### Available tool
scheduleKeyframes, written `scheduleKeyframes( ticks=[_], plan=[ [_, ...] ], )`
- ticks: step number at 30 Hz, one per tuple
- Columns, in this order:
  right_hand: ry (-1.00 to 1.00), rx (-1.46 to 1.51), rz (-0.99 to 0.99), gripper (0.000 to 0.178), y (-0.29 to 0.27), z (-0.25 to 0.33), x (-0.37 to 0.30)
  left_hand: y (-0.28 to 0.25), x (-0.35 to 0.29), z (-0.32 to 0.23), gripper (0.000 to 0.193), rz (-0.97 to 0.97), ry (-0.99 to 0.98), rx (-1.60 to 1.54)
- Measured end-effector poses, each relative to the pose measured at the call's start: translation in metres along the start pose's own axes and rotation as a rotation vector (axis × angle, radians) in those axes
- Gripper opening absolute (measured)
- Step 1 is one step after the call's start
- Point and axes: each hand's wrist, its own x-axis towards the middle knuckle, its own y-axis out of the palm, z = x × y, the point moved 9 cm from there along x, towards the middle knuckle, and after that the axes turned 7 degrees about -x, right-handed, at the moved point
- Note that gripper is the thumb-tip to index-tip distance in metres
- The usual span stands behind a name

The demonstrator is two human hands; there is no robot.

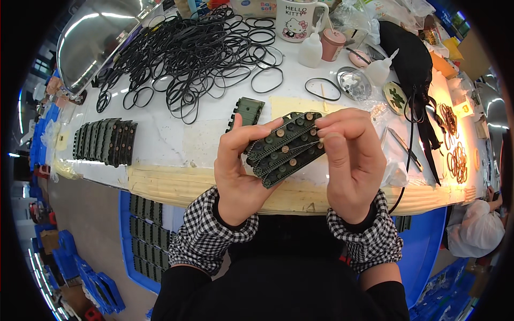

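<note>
Above the table's near edge, my left hand grips several dark green toy tank wheel assemblies, stacked side by side and tilted. Rows of round wheels face up, some with brassy centres, and thin black bands run around them. At their right end my right hand is closed in a pinch, its thumb and fingertips against the assemblies. What lies between those fingertips is too small to make out. Just behind my left fingers, another dark green toy part rests on the table.
A large heap of black rubber loops covers the back left. Green assemblies stand in a row at left. Behind my hands are a white mug, squeeze bottles and a black bag. Blue trays sit below the table.
</note>
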Motion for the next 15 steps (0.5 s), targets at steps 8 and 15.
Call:
scheduleKeyframes(
  ticks=[8, 15],
  plan=[
    [-0.269, -0.686, -0.146, 0.008, -0.042, -0.007, 0.008, -0.003, 0.002, -0.003, 0.061, -0.04, 0.009, -0.022],
    [-0.352, -0.693, -0.204, 0.01, -0.047, 0.013, 0.001, -0.003, 0.002, 0.0, 0.062, -0.039, 0.006, -0.027]
  ],
)
